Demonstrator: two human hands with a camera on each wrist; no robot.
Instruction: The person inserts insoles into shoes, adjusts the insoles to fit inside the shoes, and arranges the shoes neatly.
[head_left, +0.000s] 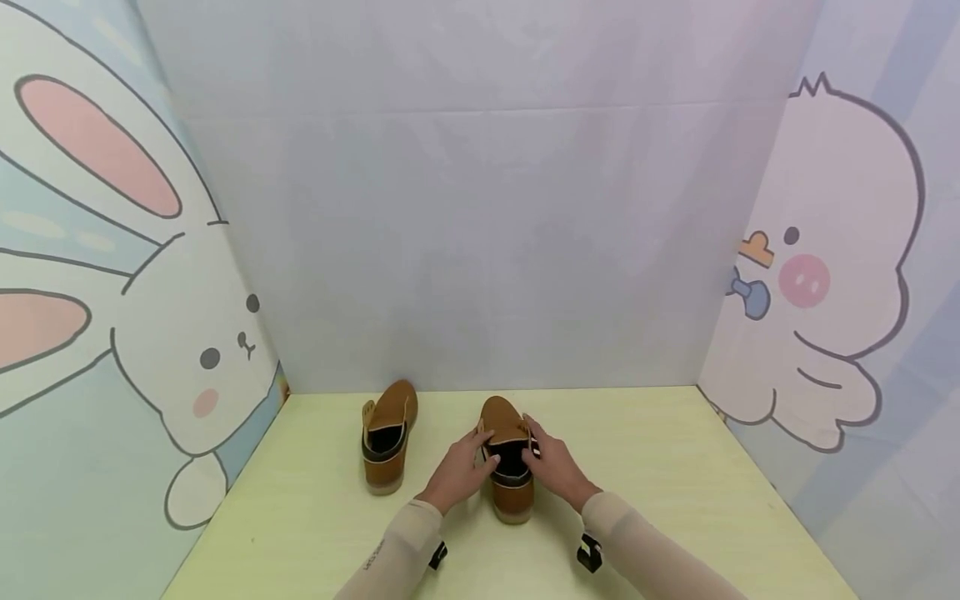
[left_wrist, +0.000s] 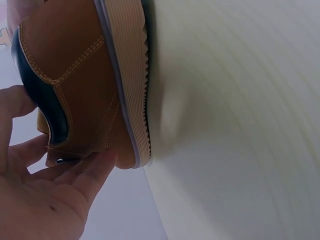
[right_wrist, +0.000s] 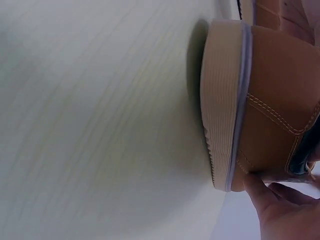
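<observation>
A brown leather shoe with a dark padded collar stands on the table, toe pointing away from me. My left hand holds its left side. In the left wrist view, that thumb touches the dark collar while the fingers lie along the lacing flap. My right hand grips the opposite flap, one fingertip against the outer side above the pale ribbed sole. The right thumb is near the shoe's opening. A matching brown shoe stands to the left, untouched, its flap standing up.
The pale yellow table runs back to a plain light wall sheet. Side sheets carry a cartoon rabbit on the left and a cartoon chick on the right. Black straps hang below both wrists.
</observation>
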